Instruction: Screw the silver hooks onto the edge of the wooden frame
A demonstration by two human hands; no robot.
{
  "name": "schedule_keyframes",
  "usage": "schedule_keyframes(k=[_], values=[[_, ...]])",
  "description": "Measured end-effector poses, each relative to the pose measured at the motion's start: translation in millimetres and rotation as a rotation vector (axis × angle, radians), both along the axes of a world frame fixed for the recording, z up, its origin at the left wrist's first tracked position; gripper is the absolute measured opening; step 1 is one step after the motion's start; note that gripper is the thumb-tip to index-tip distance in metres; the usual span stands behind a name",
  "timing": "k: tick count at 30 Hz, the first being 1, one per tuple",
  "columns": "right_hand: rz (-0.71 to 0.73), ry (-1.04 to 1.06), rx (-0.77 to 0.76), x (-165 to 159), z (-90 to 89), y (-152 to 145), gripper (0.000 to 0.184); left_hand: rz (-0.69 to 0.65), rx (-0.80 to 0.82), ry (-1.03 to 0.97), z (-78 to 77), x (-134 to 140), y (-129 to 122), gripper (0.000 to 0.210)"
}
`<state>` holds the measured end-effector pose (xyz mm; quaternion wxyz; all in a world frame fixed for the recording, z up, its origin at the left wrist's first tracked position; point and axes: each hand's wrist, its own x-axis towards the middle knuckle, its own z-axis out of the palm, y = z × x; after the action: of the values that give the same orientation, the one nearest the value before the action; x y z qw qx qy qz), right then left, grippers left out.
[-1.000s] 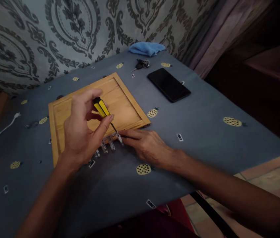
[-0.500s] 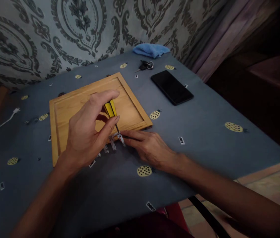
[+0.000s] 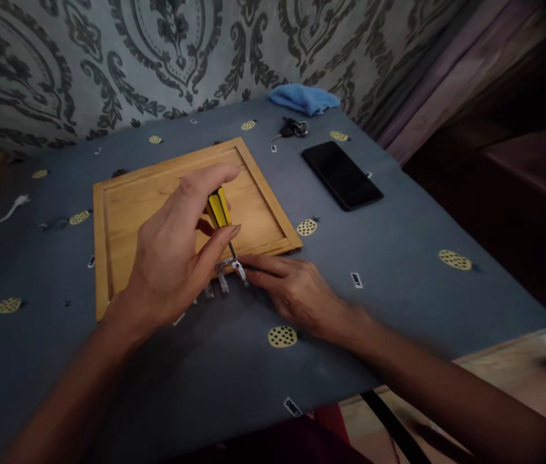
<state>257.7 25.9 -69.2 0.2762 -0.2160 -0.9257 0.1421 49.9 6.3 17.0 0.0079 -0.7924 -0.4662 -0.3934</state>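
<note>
A yellow-and-black screwdriver [image 3: 219, 207] is gripped in my left hand [image 3: 169, 251], handle up and shaft pointing down. Its tip meets a silvery hook rail [image 3: 240, 273] at the near edge of a framed wooden board [image 3: 145, 222]. Several prongs of the rail stick out toward me, some partly covered by my left hand. My right hand [image 3: 304, 293] is closed, its fingers pressed together at the rail's right end. The tips of those fingers are partly hidden, as is whatever fixing lies under the screwdriver tip.
Beyond the board lie a black phone [image 3: 341, 175], a bunch of keys [image 3: 292, 127] and a blue cloth [image 3: 304, 98]. A white cable [image 3: 5, 216] runs over the left side of the table [image 3: 398, 270]. A patterned wall covering [image 3: 167, 51] borders the far edge.
The view has shifted slightly. Both hands stay at the rail, with the screwdriver still upright on it and only slightly different in angle.
</note>
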Motion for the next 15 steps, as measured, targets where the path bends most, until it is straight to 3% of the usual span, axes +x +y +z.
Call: schedule_keyframes(k=[10,15], values=[[0.035,-0.021,-0.046,2.0,-0.7,0.9,0.051,0.057,-0.062,0.015,-0.2,0.3,-0.2,0.049],[0.021,-0.026,-0.041,1.7,-0.2,0.6,0.052,0.019,-0.079,0.037,1.7,0.2,-0.8,0.052]])
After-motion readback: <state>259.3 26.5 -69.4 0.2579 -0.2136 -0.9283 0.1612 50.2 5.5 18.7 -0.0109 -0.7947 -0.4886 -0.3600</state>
